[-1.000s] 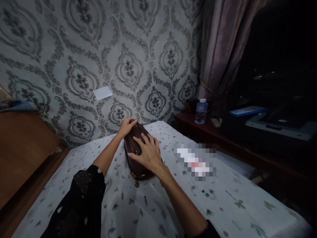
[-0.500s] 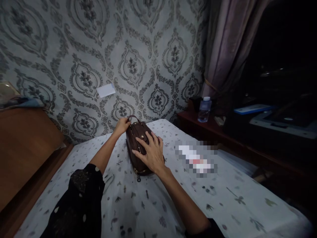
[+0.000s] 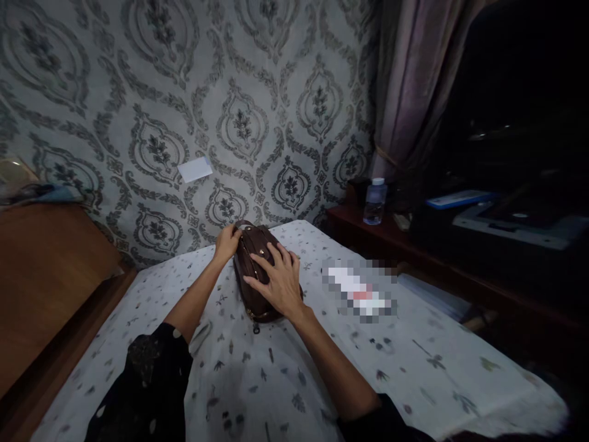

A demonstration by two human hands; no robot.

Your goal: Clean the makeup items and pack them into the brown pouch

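A brown handbag [image 3: 248, 288] lies on a bed sheet, with a zipper running along its left side and a loop handle [image 3: 242, 223] at the far end. At that far left corner my left hand [image 3: 226, 244] is closed, its fingertips pinched on the bag beside the zipper; the exact part between them is hidden. My right hand [image 3: 281, 279] rests over the bag's top and right side, fingers spread and holding nothing. A small ring or pull [image 3: 256, 329] hangs at the bag's near end.
The white sheet [image 3: 257, 380] has a leaf print. To the right is a blurred-out item [image 3: 359, 288]. A water bottle [image 3: 375, 202] stands on a dark red ledge [image 3: 340, 215]. A wooden board [image 3: 50, 276] rises at left, and a patterned wall [image 3: 257, 110] stands behind.
The view has shifted slightly. Both hands keep nearly the same places on the bag, and the bag itself has hardly moved.
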